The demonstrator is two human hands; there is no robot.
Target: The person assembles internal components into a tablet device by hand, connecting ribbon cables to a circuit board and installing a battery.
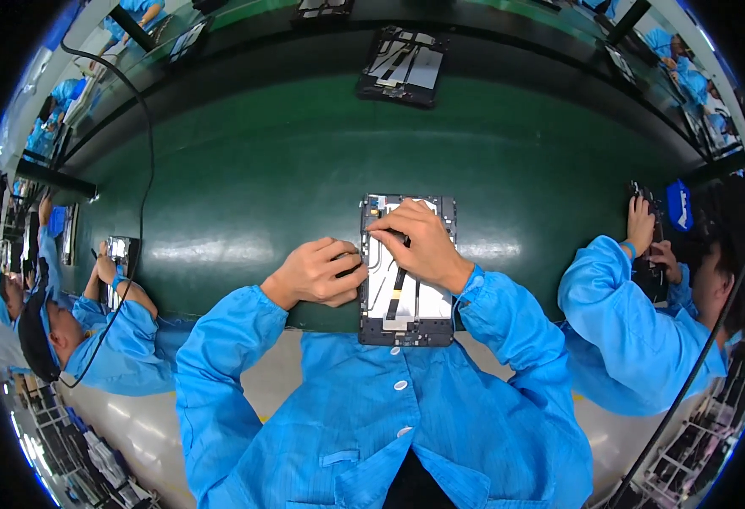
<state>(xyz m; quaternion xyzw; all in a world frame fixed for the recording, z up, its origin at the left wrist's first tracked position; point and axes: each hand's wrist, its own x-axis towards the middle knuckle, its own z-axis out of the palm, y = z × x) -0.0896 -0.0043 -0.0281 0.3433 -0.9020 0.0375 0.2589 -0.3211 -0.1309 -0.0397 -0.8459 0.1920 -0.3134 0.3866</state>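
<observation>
An opened tablet (pixel 381 332) lies in front of me at the near edge of the green table, its long side pointing away. Inside its black frame are silvery-white battery panels, a dark ribbon strip with a yellowish patch, and thin cables. My left hand (pixel 320 273) is curled against the tablet's left edge, fingertips bent in at the rim. Over the upper half reaches my right hand (pixel 423 243), its thumb and forefinger pinched together near the upper left part of the frame. Whatever lies between those fingertips is too small to make out.
Another opened tablet (pixel 404 68) lies at the far side of the green table (pixel 245 161). Co-workers in blue sit to my left and right, each handling a device. A blue object (pixel 679 206) is at the right. A black cable (pixel 149 144) hangs down at the left.
</observation>
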